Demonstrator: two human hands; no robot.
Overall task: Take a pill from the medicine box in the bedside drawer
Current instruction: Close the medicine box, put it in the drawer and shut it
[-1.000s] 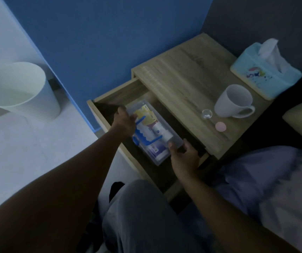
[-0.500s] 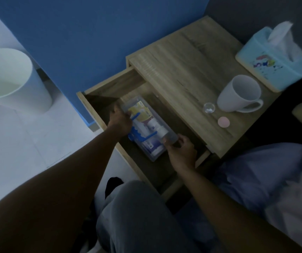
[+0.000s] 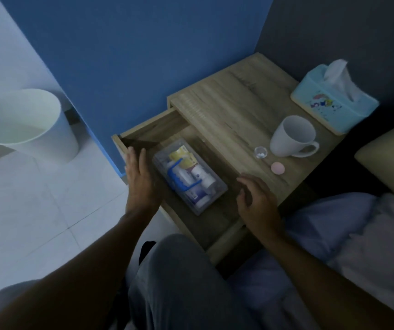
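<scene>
A clear plastic medicine box (image 3: 189,175) with a blue handle lies in the open wooden bedside drawer (image 3: 143,129), holding several bottles and packets. My left hand (image 3: 141,177) hovers flat just left of the box, fingers apart, holding nothing. To the box's right, my right hand (image 3: 255,198) is over the drawer's front corner, fingers loosely curled and empty. On the nightstand top sits a small clear cap (image 3: 260,152) with something white in it, and a pink round lid (image 3: 277,167) lies beside it.
A white mug (image 3: 291,136) and a light blue tissue box (image 3: 334,106) stand on the nightstand (image 3: 227,103). A white waste bin (image 3: 26,125) stands on the floor at left. My knee (image 3: 186,270) is below the drawer; bedding lies at right.
Both hands have let go of the medicine box and moved away from it, the left to its left side, the right to the lower right. The box now rests in the drawer.
</scene>
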